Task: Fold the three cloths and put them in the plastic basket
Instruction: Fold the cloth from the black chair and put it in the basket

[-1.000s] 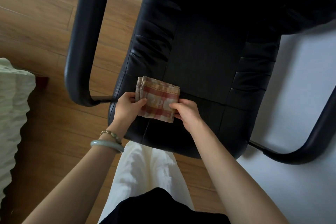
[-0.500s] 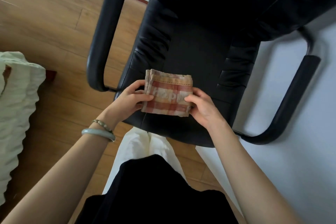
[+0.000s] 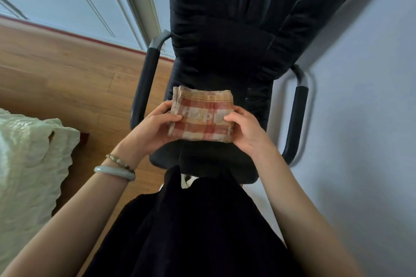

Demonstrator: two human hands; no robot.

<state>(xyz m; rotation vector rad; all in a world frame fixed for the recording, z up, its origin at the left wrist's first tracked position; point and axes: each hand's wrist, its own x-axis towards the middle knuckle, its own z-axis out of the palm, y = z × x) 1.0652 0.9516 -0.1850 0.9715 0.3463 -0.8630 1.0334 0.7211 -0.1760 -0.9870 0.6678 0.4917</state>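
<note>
So the cloth (image 3: pixel 201 117) is already down to a thick little square, red-and-cream check with some pale lettering across the middle, and you've got it up off the chair (image 3: pixel 225 51), sitting dead centre of the view. The stacked edges show along the top and at the 10 o'clock corner, so my guess is that's the loose side of the bundle, which is probably why you're pinching it the way you are.

Your left hand (image 3: pixel 155 126) is clamped on the 9 o'clock edge, thumb on top, fingers tucked underneath. Your right hand (image 3: pixel 245 129) does the same on the 3 o'clock edge, thumb pressing down near the lettering. Holding both sides at once keeps the layers from sliding open, which a soft stack like this will do if you go one-handed.

The seat is right below the cloth at 6 o'clock and looks like it's serving as your folding surface. The two bracelets (image 3: pixel 117 167) on your left wrist are well clear of the fabric.

Heads up: I can't see the basket anywhere, and no other cloths either. There's a white bedspread (image 3: pixel 29 159) at 8 o'clock and wood floor (image 3: pixel 67 74) at 10. I'd say folding's done on this one, so next is carrying it over without loosening the pinch.
</note>
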